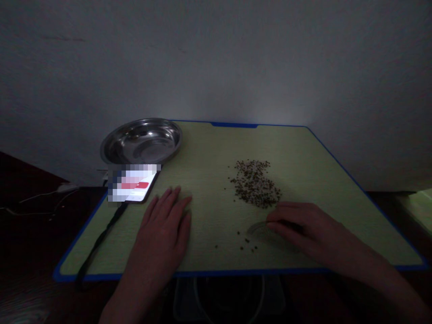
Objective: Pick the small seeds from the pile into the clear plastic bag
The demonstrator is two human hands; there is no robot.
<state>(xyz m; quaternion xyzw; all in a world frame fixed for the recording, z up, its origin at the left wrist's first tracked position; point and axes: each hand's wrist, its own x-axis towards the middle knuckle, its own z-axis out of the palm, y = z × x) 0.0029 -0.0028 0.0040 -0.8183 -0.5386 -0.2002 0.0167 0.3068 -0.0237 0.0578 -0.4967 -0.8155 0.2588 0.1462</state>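
"Where are the hands?"

"The left hand [162, 229] is lying palm down on the tabletop [205, 144], fingers loosely spread and pointing away from the person, and it's gripping nothing that I can see. The right hand [303, 222] is coming in from its own side, wrist slanting inward, with thumb and forefinger closing almost tip to tip."

"Is it pinching anything?"

"I can't tell. A faint curved streak [258, 228] is showing just left of those fingertips, too dim and blurred to name."

"And the grains [254, 189]?"

"The heap is sitting between the hands but farther from the person, ahead and slightly left of the right fingers. Its near edge is coming right up beside them; whether they're touching, I can't tell. The left hand is resting well apart from it."

"So the right is nearer. Which way is the heap running?"

"Its long axis seems to be stretching away from the person, with a slight slant, the near end leaning toward the right hand. A few strays [247, 240] are lying between the hands, on the person's side of the heap."

"What's farther out?"

"Just beyond the left fingertips, toward the outer side, a lit phone [140, 191] is lying. Past that, a steel bowl [118, 144] is standing."
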